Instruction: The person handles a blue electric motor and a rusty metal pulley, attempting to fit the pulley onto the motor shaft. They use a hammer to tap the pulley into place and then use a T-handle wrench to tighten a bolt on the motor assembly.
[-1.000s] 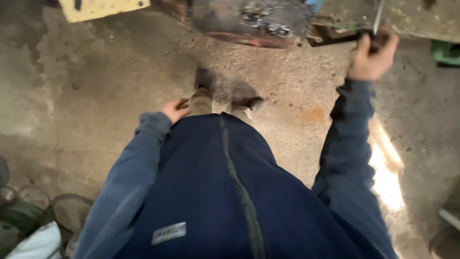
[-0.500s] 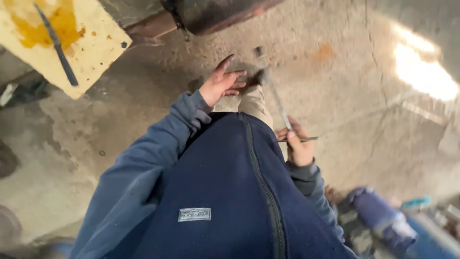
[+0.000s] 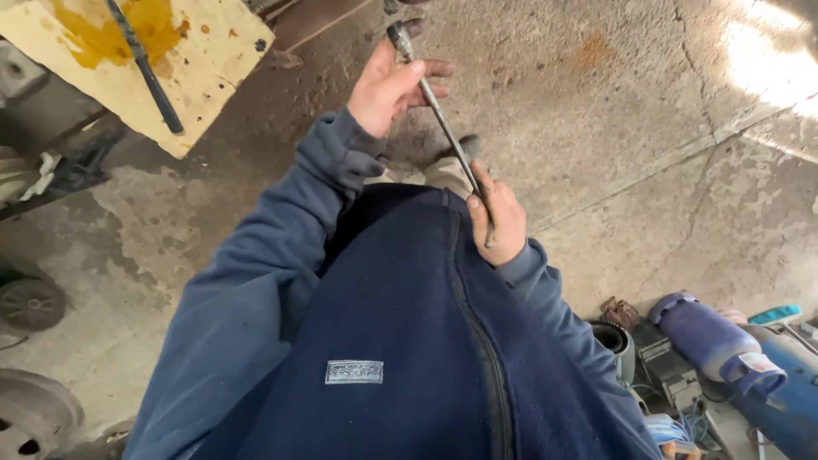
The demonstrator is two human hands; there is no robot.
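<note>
A long thin metal socket wrench runs slantwise in front of my chest, its socket head at the top. My left hand wraps around the upper part just below the socket. My right hand grips the lower end of the shaft against my dark blue fleece jacket. Both hands hold the same tool above the stained concrete floor. My shoes show just beyond the hands.
A yellow stained metal panel with a dark rod across it lies at the upper left. Blue gas cylinders and small clutter sit at the lower right. Round metal discs lie at the left edge.
My right hand came down from the machine above with the wrench. My left hand has risen and closed on its upper end. The view has swung to the right.
</note>
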